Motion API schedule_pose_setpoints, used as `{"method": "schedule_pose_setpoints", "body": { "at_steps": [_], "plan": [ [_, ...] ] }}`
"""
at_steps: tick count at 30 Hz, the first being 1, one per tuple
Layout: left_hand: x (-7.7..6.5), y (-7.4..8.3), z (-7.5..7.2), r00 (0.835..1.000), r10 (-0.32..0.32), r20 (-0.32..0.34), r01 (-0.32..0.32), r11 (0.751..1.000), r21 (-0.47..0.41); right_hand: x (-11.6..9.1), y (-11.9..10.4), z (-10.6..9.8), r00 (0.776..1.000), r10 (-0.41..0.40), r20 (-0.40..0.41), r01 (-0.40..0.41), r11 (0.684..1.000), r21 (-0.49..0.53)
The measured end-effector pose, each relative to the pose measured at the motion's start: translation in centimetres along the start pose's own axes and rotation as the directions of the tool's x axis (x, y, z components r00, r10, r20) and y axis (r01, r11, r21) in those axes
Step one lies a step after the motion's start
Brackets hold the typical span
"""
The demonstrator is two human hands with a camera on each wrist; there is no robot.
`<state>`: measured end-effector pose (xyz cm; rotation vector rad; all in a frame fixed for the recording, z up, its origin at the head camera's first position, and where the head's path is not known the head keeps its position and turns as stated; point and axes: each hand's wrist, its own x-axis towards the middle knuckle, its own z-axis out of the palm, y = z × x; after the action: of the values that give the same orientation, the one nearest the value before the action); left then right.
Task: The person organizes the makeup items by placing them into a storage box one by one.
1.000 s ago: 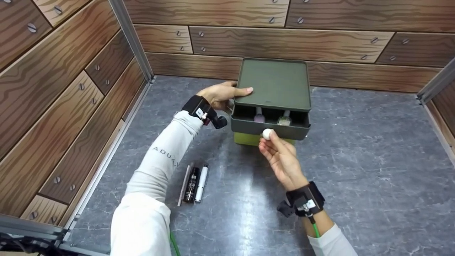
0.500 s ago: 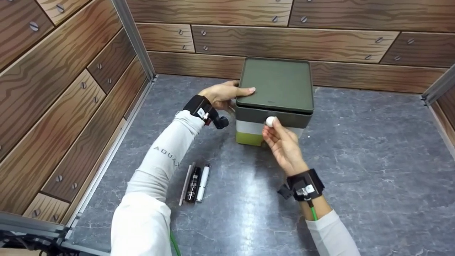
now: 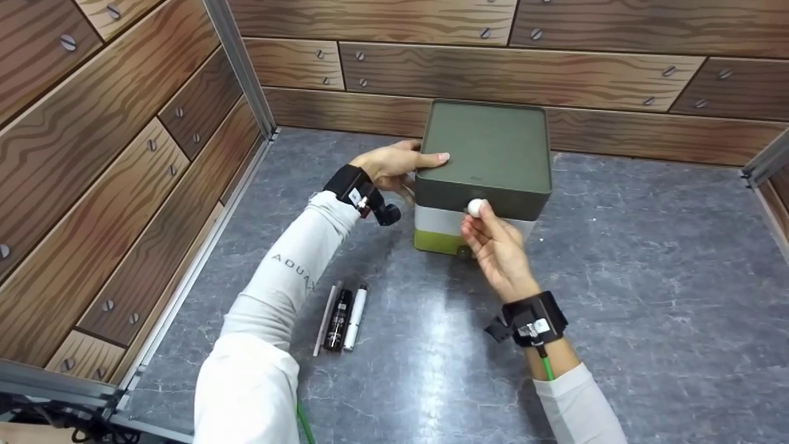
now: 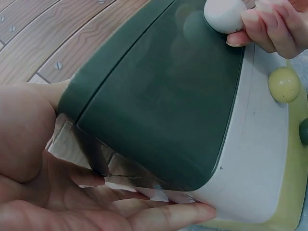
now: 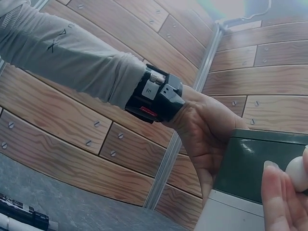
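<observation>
A small drawer box (image 3: 487,142) stands near the back wall, with a dark green top tier over a white tier and a yellow-green tier. Its dark green drawer (image 4: 163,101) sits flush under the top. My right hand (image 3: 500,256) pinches the round white knob (image 3: 475,208) on that drawer between thumb and fingers. My left hand (image 3: 394,164) steadies the box: the thumb lies on the top edge and the extended fingers rest along the left side. In the left wrist view a yellow knob (image 4: 284,84) shows on the white tier. The drawer's inside is hidden.
On the grey marbled surface, left of centre, lie a thin pinkish stick (image 3: 327,320), a black tube (image 3: 338,320) and a white pen-like tube (image 3: 355,317), side by side. Wood-patterned walls (image 3: 468,68) rise at the back and sides.
My right hand has pushed the dark green drawer in from partly out to flush, covering the two items seen in it. My left hand has stayed on the box.
</observation>
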<state>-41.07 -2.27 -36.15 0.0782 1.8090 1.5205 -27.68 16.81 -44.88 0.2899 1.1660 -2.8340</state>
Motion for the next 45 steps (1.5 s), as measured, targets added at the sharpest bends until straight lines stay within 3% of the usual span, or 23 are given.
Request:
{"method": "schedule_pose_setpoints", "body": {
  "at_steps": [10,19,33,45],
  "plan": [
    [-0.1,-0.4,0.0,1.000,-0.011,-0.015,0.011,1.000,-0.011,-1.8,1.6,-1.6,0.996,0.086,-0.019,-0.087,0.994,-0.069],
    [-0.2,0.0,-0.1,1.000,-0.001,-0.012,0.001,1.000,0.011,-1.1,2.6,-3.1,0.980,0.181,-0.084,-0.188,0.979,-0.077],
    [-0.2,-0.2,0.0,1.000,0.027,0.011,-0.027,0.999,0.028,0.4,3.1,-2.8,0.981,0.159,-0.109,-0.159,0.987,0.009],
    [-0.2,-0.3,0.0,1.000,0.022,0.020,-0.021,0.999,-0.025,-1.2,3.5,-2.9,0.979,0.160,-0.126,-0.164,0.986,-0.023]
  ]
}}
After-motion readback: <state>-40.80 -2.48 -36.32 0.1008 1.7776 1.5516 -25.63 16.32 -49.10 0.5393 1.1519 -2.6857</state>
